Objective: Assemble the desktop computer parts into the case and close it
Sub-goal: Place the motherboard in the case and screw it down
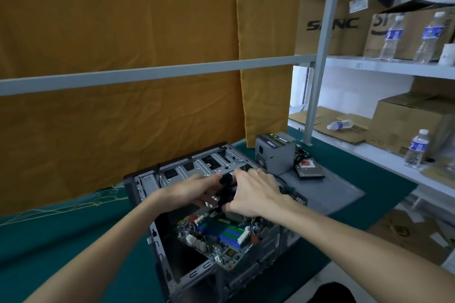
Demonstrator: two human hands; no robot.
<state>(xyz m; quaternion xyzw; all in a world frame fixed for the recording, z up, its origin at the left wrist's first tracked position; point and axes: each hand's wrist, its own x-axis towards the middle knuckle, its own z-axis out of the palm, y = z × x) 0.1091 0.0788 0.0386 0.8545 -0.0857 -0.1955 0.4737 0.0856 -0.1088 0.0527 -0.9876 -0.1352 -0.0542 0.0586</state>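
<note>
- Your left hand (189,188) and right hand (256,194) meet over the open case (157,233); the fingers of both grasp a black part (225,192).
- Just below them sits the motherboard (221,236).
- Beyond your right fingers, the power supply (275,152) and hard drive (309,170) rest on the worktop (73,241).

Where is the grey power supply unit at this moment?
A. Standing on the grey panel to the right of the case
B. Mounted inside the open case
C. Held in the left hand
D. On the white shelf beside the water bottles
A: the power supply unit stands on the grey panel, outside the open case.
</note>
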